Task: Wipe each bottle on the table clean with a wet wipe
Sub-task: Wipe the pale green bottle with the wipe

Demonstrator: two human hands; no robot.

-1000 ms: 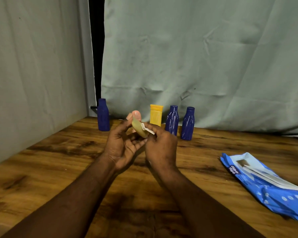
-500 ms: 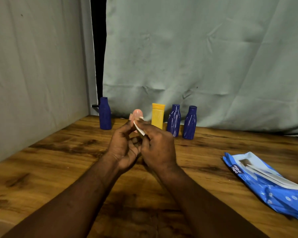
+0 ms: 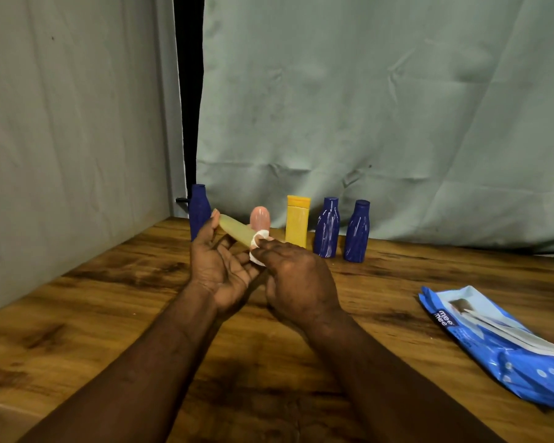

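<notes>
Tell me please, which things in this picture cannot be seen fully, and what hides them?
All in the head view:
- Pale bottle: one end is hidden by the wet wipe and the right hand; the left hand holds the other end.
- Pink bottle: its base is hidden behind the hands.
- Wipes pack: cut off by the right edge.
- Black object: mostly hidden behind the leftmost blue bottle.
</notes>
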